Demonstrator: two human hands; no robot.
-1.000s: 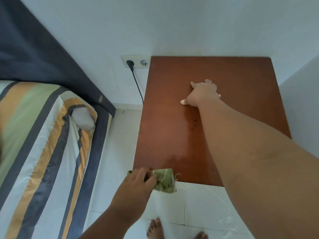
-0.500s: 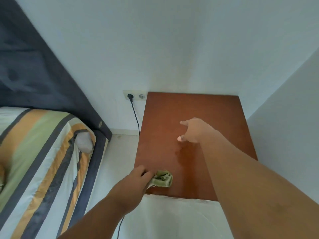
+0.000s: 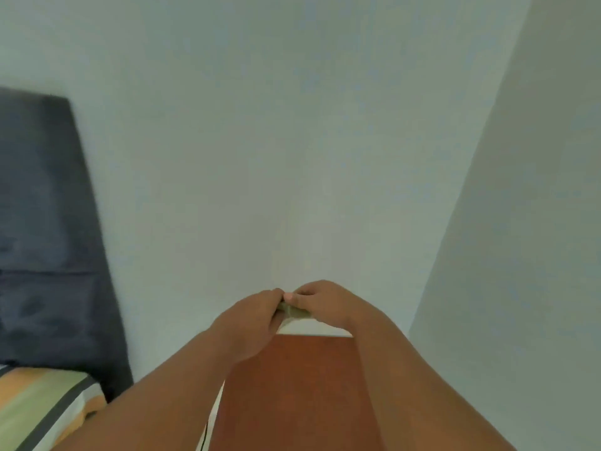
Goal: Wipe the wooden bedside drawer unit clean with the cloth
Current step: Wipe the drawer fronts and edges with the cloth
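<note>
— What are the hands doing?

— They meet in the middle of the view. The left hand (image 3: pixel 250 320) and the right hand (image 3: pixel 328 304) each have their fingers curled in, and their fingertips touch. Between them they pinch a small green cloth (image 3: pixel 292 312).

— How much of the cloth shows?

— Only a sliver, bunched up between the thumbs and fingers. The rest is hidden inside the grip, and the picture is somewhat blurred.

— And the drawer unit?

— Its red-brown wooden top (image 3: pixel 292 392) lies below the hands and runs from the near edge of the view up between the two forearms. The hands sit over its far edge. A pale strip of wall shows between them and the wood, so they look to be off the surface, though I cannot tell for sure.

— What lies beyond that?

— A plain white wall (image 3: pixel 292 125) fills the far side, and a second wall (image 3: pixel 536 255) meets it at a corner on the right. On the left a dark blue headboard (image 3: pixel 48 239) stands against the far wall. Below it, at the near left, is the corner of a bed (image 3: pixel 39 408) with a cover striped in orange, green, white and grey.
</note>
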